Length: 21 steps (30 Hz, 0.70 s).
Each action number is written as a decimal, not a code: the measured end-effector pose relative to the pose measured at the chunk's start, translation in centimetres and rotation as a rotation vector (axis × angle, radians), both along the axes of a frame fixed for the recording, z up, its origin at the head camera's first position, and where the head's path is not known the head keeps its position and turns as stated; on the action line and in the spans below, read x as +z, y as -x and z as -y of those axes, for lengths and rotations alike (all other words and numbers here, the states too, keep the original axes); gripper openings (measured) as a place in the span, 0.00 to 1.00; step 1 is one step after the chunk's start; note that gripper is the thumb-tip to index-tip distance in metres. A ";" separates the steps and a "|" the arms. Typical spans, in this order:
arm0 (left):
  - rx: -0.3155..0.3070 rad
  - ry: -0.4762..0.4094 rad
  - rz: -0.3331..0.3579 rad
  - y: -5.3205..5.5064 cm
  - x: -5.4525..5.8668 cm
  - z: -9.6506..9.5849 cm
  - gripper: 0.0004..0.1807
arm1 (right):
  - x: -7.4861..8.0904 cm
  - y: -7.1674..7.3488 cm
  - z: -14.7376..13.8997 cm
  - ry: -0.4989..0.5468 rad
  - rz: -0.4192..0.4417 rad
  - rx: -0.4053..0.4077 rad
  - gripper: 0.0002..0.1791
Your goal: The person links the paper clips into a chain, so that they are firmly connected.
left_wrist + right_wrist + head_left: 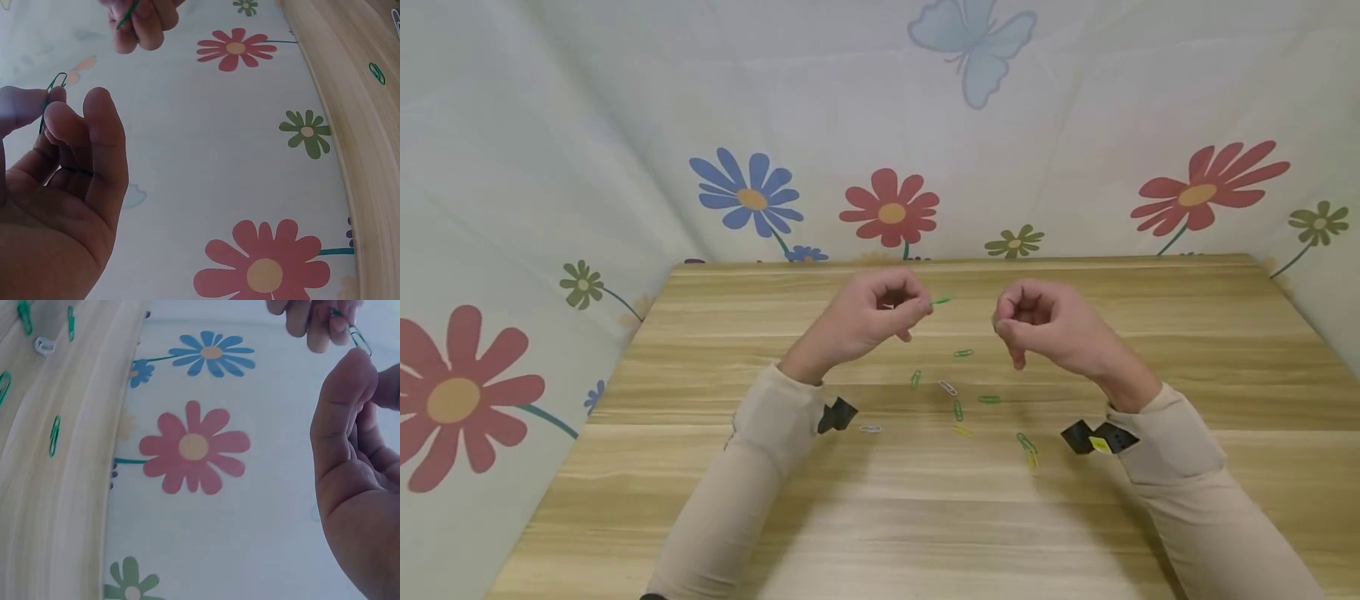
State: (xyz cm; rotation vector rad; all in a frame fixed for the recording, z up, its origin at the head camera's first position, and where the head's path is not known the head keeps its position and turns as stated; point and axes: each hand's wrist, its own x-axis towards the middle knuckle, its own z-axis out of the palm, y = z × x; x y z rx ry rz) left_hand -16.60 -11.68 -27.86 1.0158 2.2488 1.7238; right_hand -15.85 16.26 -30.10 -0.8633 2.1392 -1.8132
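Above the far part of the table, my left hand [876, 312] pinches a green paper clip [942, 301] between thumb and forefinger; one end sticks out toward the right. My right hand [1056, 329] is a short way off, level with it, its thumb and fingertip pinching another green paper clip [128, 14], mostly covered by the fingers in the head view. A gap separates the two hands. Below them on the wood lie several loose paper clips, among them a green clip [963, 353], a white clip [948, 387] and a yellow clip [962, 430].
The wooden table [1150, 533] ends at a pale curtain [1075, 100] printed with flowers and a butterfly. Nearer me on the right, a green clip [1027, 443] and a yellow clip [1033, 462] lie together. A white clip [870, 429] lies by the left wrist's black camera [837, 415].
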 end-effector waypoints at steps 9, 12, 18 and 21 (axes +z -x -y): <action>-0.025 0.118 -0.096 -1.2 0.4 -1.1 0.03 | 1.4 -1.4 0.6 0.166 0.003 -0.033 0.07; -0.032 0.131 -0.129 -1.5 0.5 -1.3 0.03 | 1.7 -1.7 0.7 0.199 -0.003 -0.028 0.10; -0.018 0.150 -0.176 -2.0 0.8 -1.7 0.03 | 2.1 -2.4 1.2 0.203 -0.096 -0.057 0.10; -0.008 0.153 -0.194 -2.2 0.9 -1.8 0.03 | 2.3 -2.9 1.6 0.216 -0.168 -0.080 0.09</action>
